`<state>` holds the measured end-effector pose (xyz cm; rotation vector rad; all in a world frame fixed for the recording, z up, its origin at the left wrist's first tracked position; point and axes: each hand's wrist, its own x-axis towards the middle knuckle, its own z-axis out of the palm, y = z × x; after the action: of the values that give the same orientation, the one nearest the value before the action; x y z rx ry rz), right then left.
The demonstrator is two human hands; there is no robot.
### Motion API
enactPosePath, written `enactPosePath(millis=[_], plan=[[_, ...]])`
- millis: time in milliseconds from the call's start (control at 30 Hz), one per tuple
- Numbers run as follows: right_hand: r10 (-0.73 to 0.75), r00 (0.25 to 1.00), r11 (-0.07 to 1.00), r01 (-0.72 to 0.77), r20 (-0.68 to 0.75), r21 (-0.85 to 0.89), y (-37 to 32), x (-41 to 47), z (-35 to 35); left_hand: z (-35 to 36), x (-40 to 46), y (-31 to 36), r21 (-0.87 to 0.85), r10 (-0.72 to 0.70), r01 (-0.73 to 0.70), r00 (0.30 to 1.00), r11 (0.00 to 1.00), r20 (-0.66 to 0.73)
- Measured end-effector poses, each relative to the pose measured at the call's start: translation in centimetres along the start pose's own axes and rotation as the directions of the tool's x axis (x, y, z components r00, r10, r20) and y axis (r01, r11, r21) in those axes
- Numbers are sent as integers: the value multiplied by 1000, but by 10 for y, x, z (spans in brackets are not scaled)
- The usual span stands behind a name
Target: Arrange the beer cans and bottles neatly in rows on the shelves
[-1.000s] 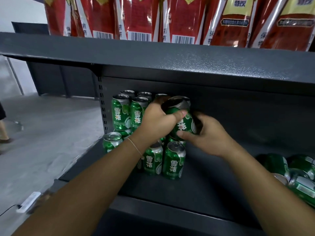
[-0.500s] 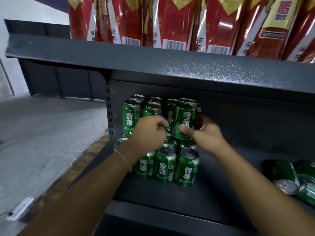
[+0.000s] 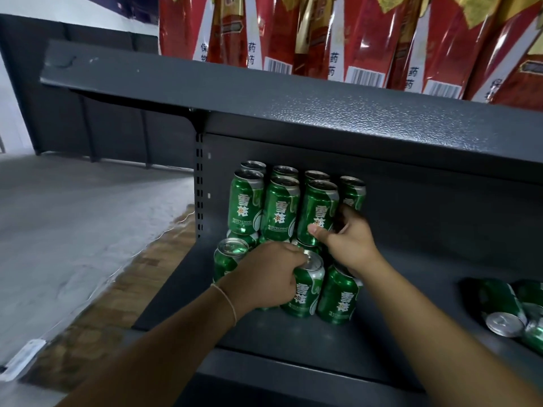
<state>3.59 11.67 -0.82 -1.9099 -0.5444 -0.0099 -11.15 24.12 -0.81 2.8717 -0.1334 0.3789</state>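
Green beer cans stand in two stacked tiers at the left end of a dark grey shelf [image 3: 396, 333]. My right hand [image 3: 349, 239] is closed around the rightmost front can of the upper tier [image 3: 316, 210], thumb on its front and fingers behind it. My left hand [image 3: 264, 277] is lower down and wraps over the top and side of a front-row can of the bottom tier [image 3: 307, 289]. Another bottom-tier can [image 3: 338, 298] stands just to its right, under my right wrist. Both cans are upright.
Several loose green cans [image 3: 502, 312] lie on their sides at the right end of the shelf. The upper shelf [image 3: 323, 113] hangs low over the stack and carries red packages [image 3: 367, 39]. Grey floor lies to the left, past the slotted shelf post [image 3: 199, 186].
The tilted can held in both hands now stands upright on the upper tier under my right hand. My left hand dropped to a front bottom-tier can.
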Motion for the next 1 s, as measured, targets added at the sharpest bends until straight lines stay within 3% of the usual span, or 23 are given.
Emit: enactPosePath(millis=[467, 1000], plan=[[13, 999, 999, -12, -34, 31, 4, 1, 9, 8, -3, -3, -97, 28, -39, 993, 995, -117], [-73, 996, 997, 71, -61, -28, -3, -4, -13, 10, 9, 8, -19, 7, -10, 992, 1000, -129]])
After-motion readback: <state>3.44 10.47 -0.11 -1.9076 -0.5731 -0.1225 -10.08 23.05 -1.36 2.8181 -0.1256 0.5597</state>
